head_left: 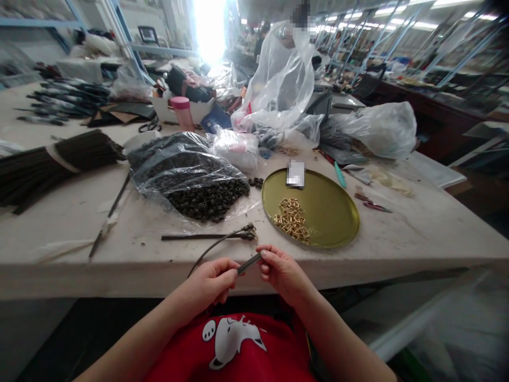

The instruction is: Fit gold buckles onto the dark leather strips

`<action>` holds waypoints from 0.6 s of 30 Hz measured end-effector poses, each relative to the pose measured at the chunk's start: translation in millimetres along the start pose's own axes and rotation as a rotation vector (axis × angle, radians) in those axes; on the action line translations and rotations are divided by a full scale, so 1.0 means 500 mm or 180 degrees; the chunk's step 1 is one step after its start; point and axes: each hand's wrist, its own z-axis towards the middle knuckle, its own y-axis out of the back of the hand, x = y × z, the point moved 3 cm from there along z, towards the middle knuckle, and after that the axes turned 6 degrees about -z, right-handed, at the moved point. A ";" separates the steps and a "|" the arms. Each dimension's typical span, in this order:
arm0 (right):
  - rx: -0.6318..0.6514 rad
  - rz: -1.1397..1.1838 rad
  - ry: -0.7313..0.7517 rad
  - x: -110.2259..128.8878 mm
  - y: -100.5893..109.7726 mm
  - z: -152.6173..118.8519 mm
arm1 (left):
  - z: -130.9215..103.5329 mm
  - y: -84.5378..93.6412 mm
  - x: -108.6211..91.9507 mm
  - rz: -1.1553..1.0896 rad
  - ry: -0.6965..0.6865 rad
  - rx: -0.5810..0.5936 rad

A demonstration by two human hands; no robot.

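Note:
A narrow dark strap (248,263) is stretched between my two hands just in front of the table's near edge. My left hand (217,280) is closed round one part of it, and my right hand (280,270) pinches the end between thumb and fingers. Behind them lies a straight dark strap (199,237); a curved one (212,246) runs beside it toward small gold buckles (252,229). Right of these, a round gold tray (334,212) holds a heap of gold buckles (292,220). A clear plastic bag (175,154) spills small black loops (210,201) onto the table.
A thick bundle of dark straps (87,151) lies at the left, bound by a pale band. Scissors (150,127), a pink-lidded bottle (183,114) and plastic bags (278,79) stand farther back. Right of the tray lie a turquoise tool (340,174) and red-handled snips (377,207).

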 end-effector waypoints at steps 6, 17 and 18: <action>-0.0005 0.0000 -0.0088 -0.009 -0.003 0.013 | 0.014 0.008 0.007 0.0167 0.0016 -0.0054; -0.0411 0.0205 0.0385 0.035 0.071 0.007 | -0.005 0.112 0.010 0.1435 -0.0235 -0.0113; -0.0501 0.0248 0.0457 0.041 0.084 0.004 | -0.010 0.131 0.018 0.1465 -0.0220 -0.0189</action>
